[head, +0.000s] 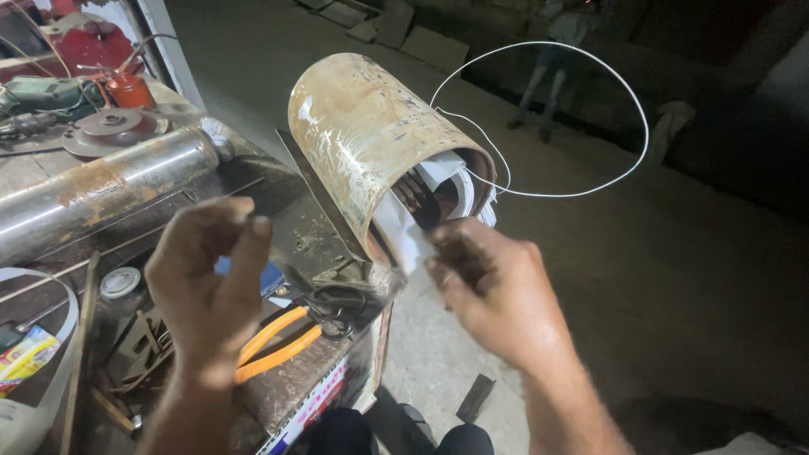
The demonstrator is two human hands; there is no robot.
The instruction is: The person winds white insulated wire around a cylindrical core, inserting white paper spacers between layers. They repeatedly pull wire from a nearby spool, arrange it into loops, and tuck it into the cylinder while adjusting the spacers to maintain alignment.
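Hands working at a rusty tube

Fingers of the right hand [497,291] are pinching the white paper [404,240] that is sticking out of the tube's mouth. The tube [371,143] is lying on its side at the edge of the bench [295,227], with its open end facing the person. A white wire [590,192] is looping out of the tube and hanging in the air over the floor. The left hand [206,286] is hovering above the bench, fingers curled, thumb and finger nearly meeting, holding nothing I can see. Pliers [278,341] with orange handles are lying just below it. A long metal pipe [101,190] is lying farther left.
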